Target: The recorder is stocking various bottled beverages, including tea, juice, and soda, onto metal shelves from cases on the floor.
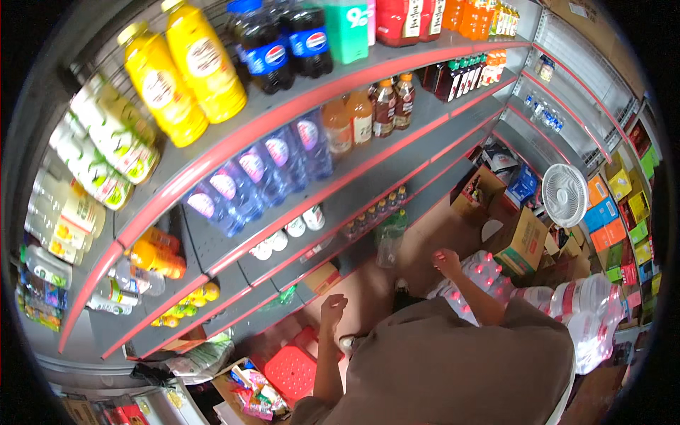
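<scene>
Both of my hands hang in the air over the floor, in front of grey metal shelves with red edge strips (313, 191). My left hand (334, 309) has loosely curled fingers and holds nothing that I can see; a red plastic stool (292, 369) is below it. My right hand (446, 263), fingers partly bent, also seems to hold nothing; it is nearest to shrink-wrapped packs of water bottles (478, 271). Large yellow juice bottles (206, 61), dark cola bottles (264, 50) and clear bottles with purple labels (276, 154) stand on the shelves. A green-tinted bottle pack (390, 239) stands by the lowest shelf.
An opened carton (518, 241) and a carton of loose goods (478, 191) stand on the floor at right, near a round white fan (565, 195). Larger wrapped bottles (589, 319) are stacked beside me. A box of snack packets (255, 390) lies at lower left.
</scene>
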Demonstrator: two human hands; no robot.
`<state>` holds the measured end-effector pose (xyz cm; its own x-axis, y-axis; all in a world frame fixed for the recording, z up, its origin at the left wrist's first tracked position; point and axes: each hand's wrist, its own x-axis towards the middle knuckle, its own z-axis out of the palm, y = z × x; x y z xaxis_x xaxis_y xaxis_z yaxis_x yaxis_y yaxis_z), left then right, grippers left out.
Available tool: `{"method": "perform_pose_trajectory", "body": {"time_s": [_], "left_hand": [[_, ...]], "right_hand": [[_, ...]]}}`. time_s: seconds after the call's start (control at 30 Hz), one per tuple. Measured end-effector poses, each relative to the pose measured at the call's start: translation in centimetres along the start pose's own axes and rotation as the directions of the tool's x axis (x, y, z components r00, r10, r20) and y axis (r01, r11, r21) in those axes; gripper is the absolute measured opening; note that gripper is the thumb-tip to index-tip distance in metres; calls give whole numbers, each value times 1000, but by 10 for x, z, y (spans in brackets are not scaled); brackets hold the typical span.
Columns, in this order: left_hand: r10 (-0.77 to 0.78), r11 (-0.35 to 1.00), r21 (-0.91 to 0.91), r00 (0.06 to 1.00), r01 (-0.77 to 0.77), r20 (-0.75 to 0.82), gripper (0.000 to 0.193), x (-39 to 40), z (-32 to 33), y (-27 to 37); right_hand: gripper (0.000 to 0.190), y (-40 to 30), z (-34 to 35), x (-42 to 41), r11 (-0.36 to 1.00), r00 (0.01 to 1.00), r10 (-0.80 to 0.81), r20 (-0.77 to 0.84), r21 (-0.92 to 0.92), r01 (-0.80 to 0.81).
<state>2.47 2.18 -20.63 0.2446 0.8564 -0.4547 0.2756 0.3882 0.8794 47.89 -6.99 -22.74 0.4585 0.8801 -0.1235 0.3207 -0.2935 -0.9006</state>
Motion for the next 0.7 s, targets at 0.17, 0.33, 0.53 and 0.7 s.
{"method": "perform_pose_trajectory", "body": {"time_s": [0.17,0.33,0.53,0.7], "left_hand": [[-68,783,-600,981,166,183,43,0,43,92],[33,722,-684,982,107,188,33,34,122,146],[34,862,-506,994,25,106,26,62,195,178],[89,985,-156,989,-69,121,26,94,254,184]], "right_hand": [[28,-103,0,45,716,923,357,144,592,-369],[22,-96,22,96,749,911,182,370,548,-372],[17,-98,2,110,729,901,47,431,602,-326],[17,-99,-62,104,631,928,232,292,681,-372]]}}
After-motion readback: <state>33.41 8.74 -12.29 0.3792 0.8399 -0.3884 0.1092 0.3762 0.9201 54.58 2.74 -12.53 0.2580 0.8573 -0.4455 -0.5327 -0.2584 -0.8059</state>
